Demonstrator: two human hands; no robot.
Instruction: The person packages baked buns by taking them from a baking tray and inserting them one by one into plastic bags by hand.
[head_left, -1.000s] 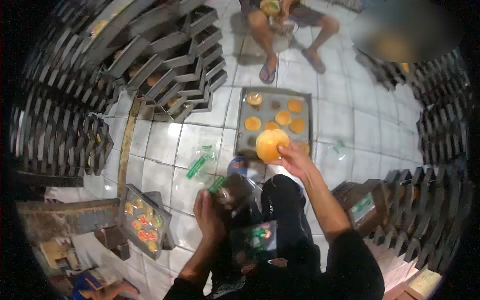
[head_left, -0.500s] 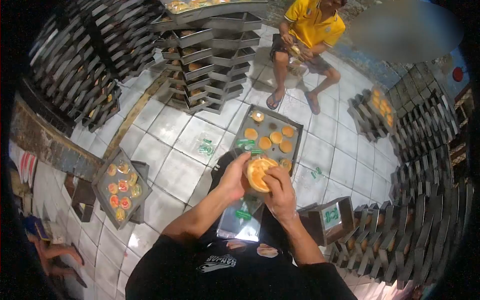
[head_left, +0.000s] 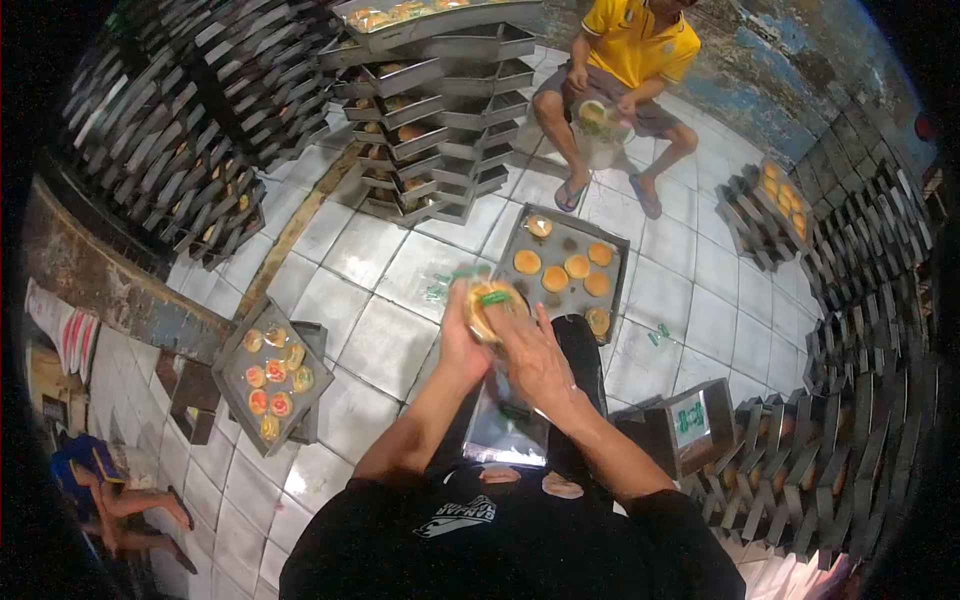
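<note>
My left hand [head_left: 462, 335] is closed round a clear plastic bag with green print [head_left: 494, 298]. A round golden bun [head_left: 480, 318] sits at least partly inside the bag. My right hand [head_left: 540, 365] presses its fingers against the bun at the bag, with one finger sticking out. Exactly how far the bun is in is hidden by the fingers. On my lap lies a stack of clear bags [head_left: 507, 430]. Just beyond my hands, a metal tray [head_left: 572, 306] on the floor carries several golden buns [head_left: 555, 278].
Left on the floor, a tray [head_left: 238, 380] holds wrapped, topped buns. A metal tin [head_left: 690, 425] with green-printed plastic stands right. Tall tray stacks [head_left: 430, 130] rise ahead and at both sides. A person in yellow [head_left: 640, 50] sits opposite, handling a bun. Loose bags [head_left: 657, 335] lie on the tiles.
The bun has gone from my right hand's grip to the bag in my left hand. Both hands have shifted slightly. The view has moved a little.
</note>
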